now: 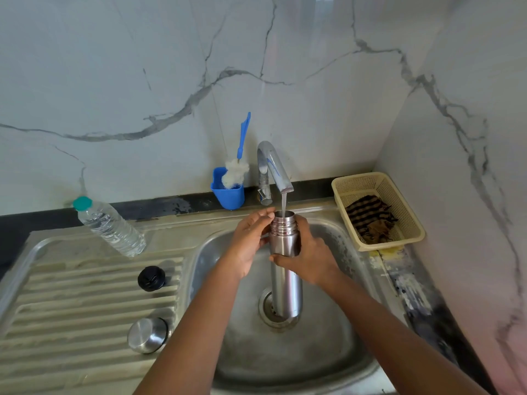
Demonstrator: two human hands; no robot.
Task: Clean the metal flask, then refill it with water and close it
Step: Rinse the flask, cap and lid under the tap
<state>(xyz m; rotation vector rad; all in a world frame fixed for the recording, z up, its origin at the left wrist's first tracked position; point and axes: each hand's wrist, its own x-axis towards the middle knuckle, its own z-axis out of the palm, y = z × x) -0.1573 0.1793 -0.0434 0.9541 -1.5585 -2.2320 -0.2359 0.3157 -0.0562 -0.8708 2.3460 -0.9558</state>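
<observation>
While tap water (pixel 283 202) streams into its open mouth, the metal flask (pixel 285 252) stands upright over the sink (pixel 328 352) drain at frame centre, right hand (pixel 309 259) wrapped round its body, left hand (pixel 251 240) fingers curled against its neck.

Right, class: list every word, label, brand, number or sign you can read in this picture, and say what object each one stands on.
None can be read.
Plastic water bottle: no label shows on its clear wall; its teal cap is plain.
Metal flask: bare steel, no marking seen.
Black stopper: ridged top, any moulded marks too small to read.
Steel cap: plain.
Tap: a blue streak, not lettering.
</observation>
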